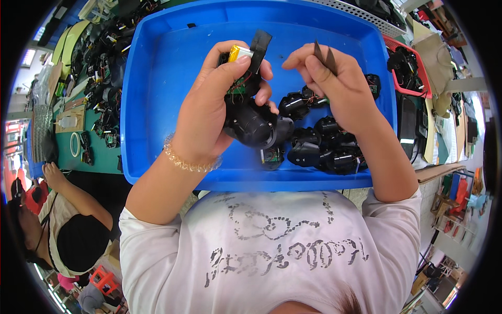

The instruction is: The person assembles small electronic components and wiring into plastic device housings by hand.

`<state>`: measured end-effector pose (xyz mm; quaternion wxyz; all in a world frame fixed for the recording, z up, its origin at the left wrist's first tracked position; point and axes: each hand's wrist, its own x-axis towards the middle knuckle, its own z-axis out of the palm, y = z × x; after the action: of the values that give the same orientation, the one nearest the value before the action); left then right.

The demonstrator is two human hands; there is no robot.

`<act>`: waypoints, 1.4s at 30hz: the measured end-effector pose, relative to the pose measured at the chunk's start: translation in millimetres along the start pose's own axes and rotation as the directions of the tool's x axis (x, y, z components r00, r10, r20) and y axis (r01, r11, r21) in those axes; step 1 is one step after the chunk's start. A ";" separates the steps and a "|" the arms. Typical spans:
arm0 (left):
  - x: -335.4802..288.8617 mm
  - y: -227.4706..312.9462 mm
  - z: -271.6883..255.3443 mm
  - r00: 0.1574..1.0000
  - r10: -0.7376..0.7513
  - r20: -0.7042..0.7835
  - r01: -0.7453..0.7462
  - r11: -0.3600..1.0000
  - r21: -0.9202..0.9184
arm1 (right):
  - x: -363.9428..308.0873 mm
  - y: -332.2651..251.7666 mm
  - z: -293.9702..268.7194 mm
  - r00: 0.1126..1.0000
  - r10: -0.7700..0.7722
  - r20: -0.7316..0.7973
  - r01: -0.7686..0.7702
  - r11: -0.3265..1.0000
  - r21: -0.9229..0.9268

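My left hand (201,104) grips a black plastic device housing (252,125) with rounded, shiny parts. A silver battery with a yellow end (236,53) lies at its top under my thumb, beside a green circuit board (238,88). A black strip (260,43) sticks up past my fingers from the same unit. My right hand (345,86) is closed on dark pointed tweezers (329,60), tips up and apart from the device. Both hands are above a blue plastic bin (162,78). Several similar black housings (334,144) with thin wires lie in its right part, below my right hand.
More black parts with wires (107,68) are heaped on the green table (104,159) to the left. At the right stands a red basket (424,73) of similar parts. A co-worker (73,225) sits at the lower left, a hand near the table edge.
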<state>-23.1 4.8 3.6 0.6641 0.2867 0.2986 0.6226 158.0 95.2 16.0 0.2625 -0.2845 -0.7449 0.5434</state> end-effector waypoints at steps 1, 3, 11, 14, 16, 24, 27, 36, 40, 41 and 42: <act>-0.5 -0.1 0.0 0.999 0.001 -0.040 -0.002 1.000 -0.014 | -1.2 -5.2 2.8 1.000 -0.001 0.009 0.001 1.000 0.002; -0.4 -2.2 -2.8 0.999 0.000 -0.050 -0.001 0.999 -0.032 | -2.5 -13.5 7.8 0.997 0.074 0.017 -0.069 0.978 -0.197; -2.5 -6.9 0.9 0.996 0.003 -0.090 -0.004 1.000 -0.014 | -1.8 -3.7 10.3 0.985 -0.172 0.008 0.160 0.900 -0.406; -4.5 -10.6 4.6 0.993 0.017 -0.120 -0.016 1.000 0.014 | 0.2 0.4 12.5 0.991 -0.135 0.020 0.131 0.904 -0.407; -5.3 -12.7 7.9 0.992 0.033 -0.123 -0.026 0.998 0.053 | -1.0 1.8 13.7 0.988 -0.155 0.011 0.146 0.900 -0.410; -4.3 -15.6 6.5 0.982 0.070 -0.174 -0.065 0.997 0.034 | -2.3 0.4 14.7 0.985 -0.173 0.014 0.161 0.882 -0.444; -5.2 -16.7 8.6 0.983 0.066 -0.171 -0.056 0.996 0.068 | -1.6 -0.7 18.6 0.981 -0.196 0.007 0.181 0.892 -0.415; -6.6 -20.3 8.7 0.984 0.080 -0.161 -0.055 0.986 0.157 | -1.6 -2.2 20.3 0.975 -0.222 0.019 0.207 0.868 -0.451; -7.2 -21.0 8.8 0.981 0.090 -0.172 -0.058 0.982 0.180 | -1.4 -4.5 20.6 0.976 -0.216 0.022 0.203 0.874 -0.442; -7.2 -20.9 9.1 0.981 0.089 -0.172 -0.058 0.982 0.180 | -1.4 -5.3 20.3 0.978 -0.209 0.025 0.198 0.872 -0.448; -7.2 -20.5 9.6 0.981 0.092 -0.170 -0.059 0.980 0.189 | -1.3 -5.7 20.1 0.979 -0.202 0.029 0.193 0.870 -0.454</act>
<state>-2.7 -3.7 -5.3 0.5812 0.3008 0.4016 0.6407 144.1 79.6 15.9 0.2502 -0.2656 -0.8738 0.3216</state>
